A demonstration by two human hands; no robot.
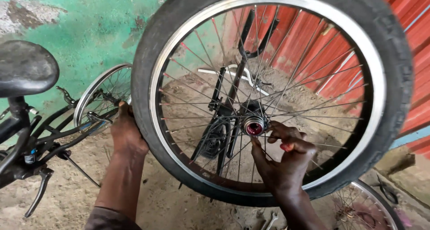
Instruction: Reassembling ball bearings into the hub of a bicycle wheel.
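We are gripping the bicycle wheel (268,95) upright by its tyre with our left hand (126,133), while our right hand (283,160), the nearer to the hub (254,126), is pinching its fingers narrowly just beside the axle end.

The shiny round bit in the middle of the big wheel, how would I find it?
Find the big black-tyred wheel that fills the picture, held at its edge by the left hand. Follow the thin spokes inward to where they all meet: that is the hub, by the right hand's fingertips. It alone is a silver ring with a red centre.

Small white label (30,158) on black bicycle frame (18,136) (far left); print unreadable.
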